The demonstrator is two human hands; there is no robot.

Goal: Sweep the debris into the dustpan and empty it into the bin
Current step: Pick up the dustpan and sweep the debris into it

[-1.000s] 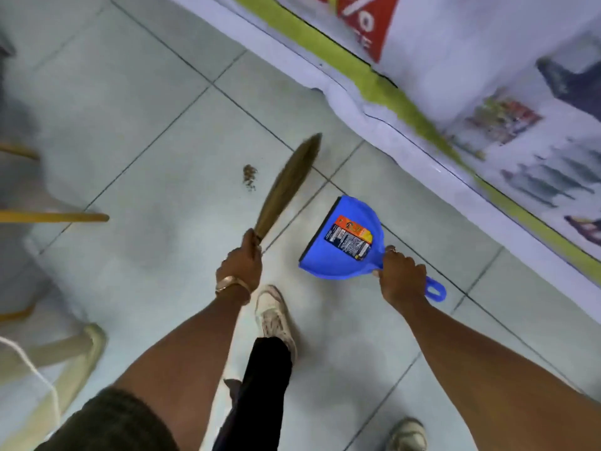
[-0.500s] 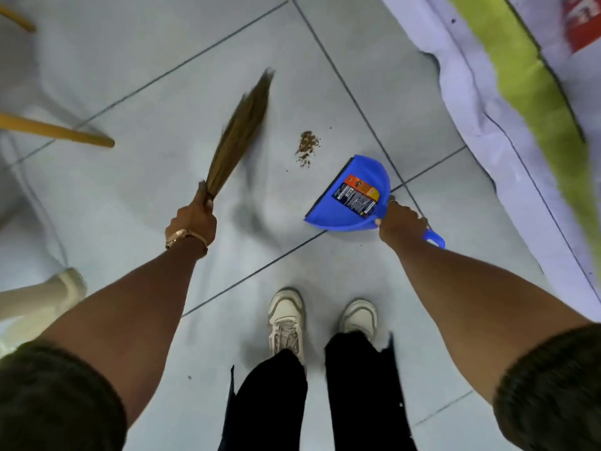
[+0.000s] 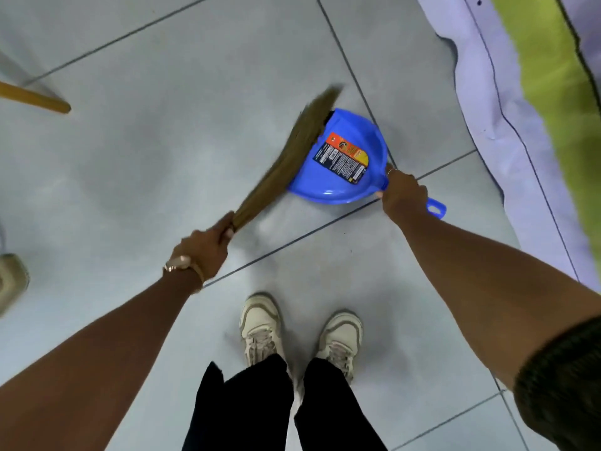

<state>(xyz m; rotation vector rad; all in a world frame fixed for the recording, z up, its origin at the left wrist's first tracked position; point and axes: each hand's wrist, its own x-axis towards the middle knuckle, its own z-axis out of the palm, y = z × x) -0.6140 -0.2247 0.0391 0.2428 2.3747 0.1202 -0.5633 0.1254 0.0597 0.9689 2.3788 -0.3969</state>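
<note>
The blue dustpan (image 3: 344,157) sits on the grey tile floor (image 3: 162,131), mouth toward ten o'clock, handle toward four, a printed label inside. The straw broom (image 3: 286,154) slants from seven to one o'clock, its blurred bristles overlapping the pan's mouth.

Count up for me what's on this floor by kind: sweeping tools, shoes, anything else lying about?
Sweeping tools: 2, a straw broom in the left hand and a blue dustpan in the right hand
Shoes: 2, cream, left shoe and right shoe
Wooden stick: 1
Printed banner: 1
Total: 6
</note>
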